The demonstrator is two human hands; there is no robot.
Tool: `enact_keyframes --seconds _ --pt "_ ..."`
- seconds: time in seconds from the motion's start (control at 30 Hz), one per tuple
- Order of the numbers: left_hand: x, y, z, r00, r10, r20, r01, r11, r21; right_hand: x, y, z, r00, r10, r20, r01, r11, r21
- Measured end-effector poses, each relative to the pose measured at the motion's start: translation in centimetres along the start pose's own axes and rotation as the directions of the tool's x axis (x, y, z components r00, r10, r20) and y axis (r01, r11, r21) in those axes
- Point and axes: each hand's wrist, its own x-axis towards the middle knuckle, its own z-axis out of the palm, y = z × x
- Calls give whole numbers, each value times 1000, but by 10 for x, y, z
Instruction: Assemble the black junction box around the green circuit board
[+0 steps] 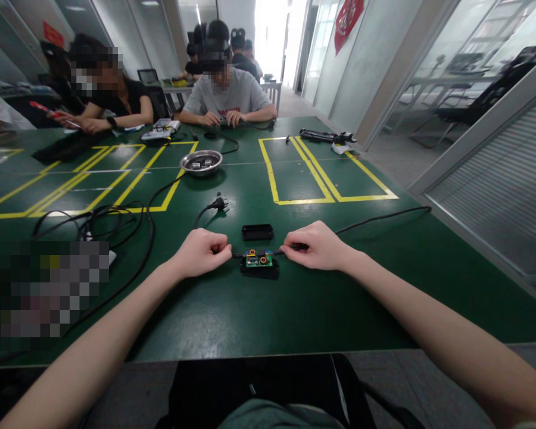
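Between my hands is a green circuit board [259, 260] with copper-coloured coils, over a black plastic case half [261, 271]. My left hand [204, 252] is closed on the black cable at the board's left end. On the other side, my right hand [315, 246] pinches the right-hand cable [379, 218], which runs off across the table. Just beyond the board lies the other black case half [257, 232], its hollow side showing. A black mains plug [218, 204] rests on the table past my left hand.
Farther off on the green table [339, 322] stands a metal bowl [201, 162] with small metal parts. Tangled black cables [111, 223] lie to the left. A folded black tripod [324, 136] is at the far right. Across the table a person [230, 98] works with both hands.
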Motion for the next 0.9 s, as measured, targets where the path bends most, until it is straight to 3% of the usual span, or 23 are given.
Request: enact_keyframes --seconds 0.1,0.23,0.33,0.47,0.63,0.77,0.9 --pt "-1 1 -2 1000 0 7 0 998 -57 -1 -1 -2 1000 10 -10 -10 999 51" --pt "-2 2 -5 994 36 102 -24 993 -113 0 -6 -2 989 73 125 -86 991 100" --pt "-3 4 -2 982 51 183 -36 995 -88 2 -9 3 968 131 216 -142 989 34" --pt "-3 8 6 974 64 218 -55 997 -48 4 -10 10 953 162 255 -155 987 -47" --pt "-3 10 11 986 35 165 -35 999 -6 4 -12 16 969 145 201 -129 987 -91" --pt "0 9 13 989 -45 139 38 998 48 4 -10 17 980 170 106 -164 984 -63" --pt "1 8 13 991 -53 121 46 997 59 3 -7 17 986 164 -1 -164 986 -8"
